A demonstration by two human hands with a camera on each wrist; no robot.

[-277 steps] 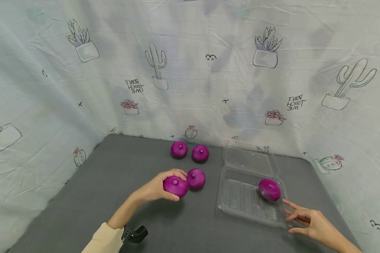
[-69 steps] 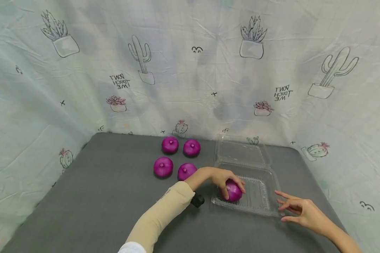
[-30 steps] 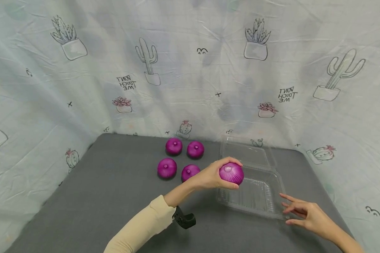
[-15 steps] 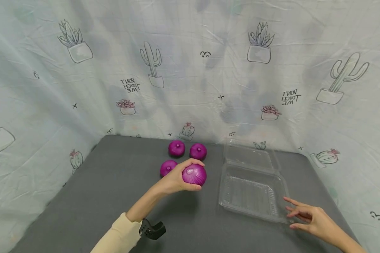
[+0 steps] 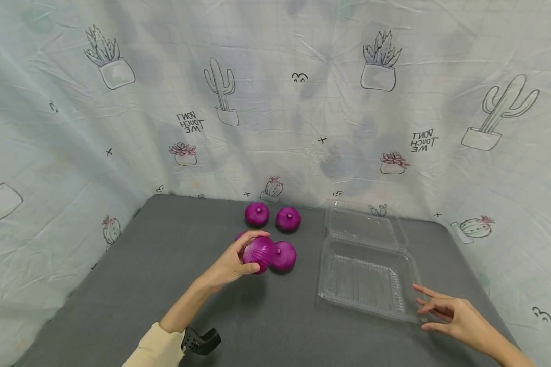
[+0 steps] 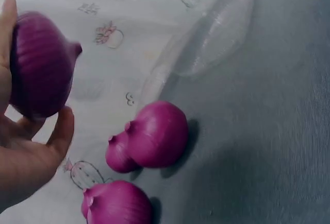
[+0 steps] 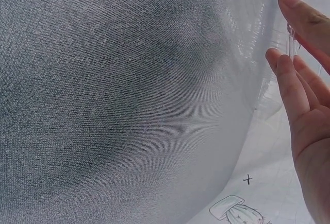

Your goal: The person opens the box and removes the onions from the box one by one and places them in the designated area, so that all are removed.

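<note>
My left hand [image 5: 227, 265] grips a purple onion [image 5: 260, 252], fingers over its top and thumb at its near side. It hangs above the table, its stem pointing away from the palm in the left wrist view. Behind it, mostly hidden, is another onion [image 5: 240, 236]; one more onion [image 5: 284, 256] sits just to the right. Two further onions, a left one [image 5: 257, 214] and a right one [image 5: 288, 219], stand at the back. My right hand [image 5: 459, 316] has extended fingertips and thumb right at the near right corner of a clear plastic clamshell box [image 5: 372, 309].
The box's lid [image 5: 365, 227] lies folded back toward the wall. A grey cloth [image 5: 294, 331] covers the table. A white curtain [image 5: 275, 102] printed with cacti closes off the back and sides. A black strap [image 5: 204, 341] hangs at the left wrist.
My left hand has lifted the onion out of the clear box and carried it left, to the onions on the table. The box now holds no onion. The right hand stays at the box's corner.
</note>
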